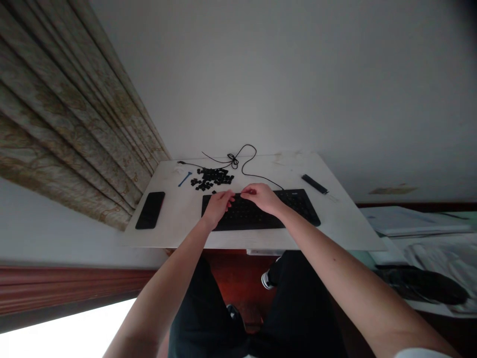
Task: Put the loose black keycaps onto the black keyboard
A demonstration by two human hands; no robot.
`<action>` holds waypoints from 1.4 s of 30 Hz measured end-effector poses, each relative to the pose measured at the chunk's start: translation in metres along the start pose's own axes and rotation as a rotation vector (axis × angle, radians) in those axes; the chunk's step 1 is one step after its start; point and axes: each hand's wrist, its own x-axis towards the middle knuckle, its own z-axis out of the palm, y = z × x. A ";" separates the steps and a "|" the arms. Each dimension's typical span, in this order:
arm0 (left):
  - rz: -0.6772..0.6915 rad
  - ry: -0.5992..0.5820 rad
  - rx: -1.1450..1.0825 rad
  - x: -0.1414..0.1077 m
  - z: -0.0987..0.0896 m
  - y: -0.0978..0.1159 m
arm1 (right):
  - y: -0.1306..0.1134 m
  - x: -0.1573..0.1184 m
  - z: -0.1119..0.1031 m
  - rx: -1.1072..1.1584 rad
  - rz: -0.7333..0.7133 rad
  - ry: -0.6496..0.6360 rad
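Observation:
A black keyboard (257, 220) lies flat on the white table, its lower middle in plain sight. Over its upper left part is my left hand (219, 206), fingers drawn together; anything between them is too small to make out. My right hand (263, 196) sits at the keyboard's top edge, thumb and forefinger pinched, and what they hold, if anything, is not clear. Just behind my left hand, a pile of loose black keycaps (214, 176) is spread on the table. Some of the keyboard's keys are covered by both hands.
Left of the keycaps lies a small blue tool (185, 179). A black phone (150, 210) rests near the table's left edge. The bundled black cable (234, 159) runs behind the keyboard. At the right lies a black strip-like piece (315, 184). A patterned curtain (85, 114) hangs at left.

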 end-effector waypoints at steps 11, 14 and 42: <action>0.395 -0.138 0.864 0.050 -0.086 -0.037 | 0.040 0.027 -0.006 -0.119 0.253 0.099; 0.379 -0.206 0.902 0.058 -0.078 -0.036 | 0.043 0.025 -0.006 -0.081 0.259 0.109; 0.314 -0.372 1.001 0.090 -0.066 -0.022 | 0.017 -0.014 -0.014 0.013 0.180 -0.233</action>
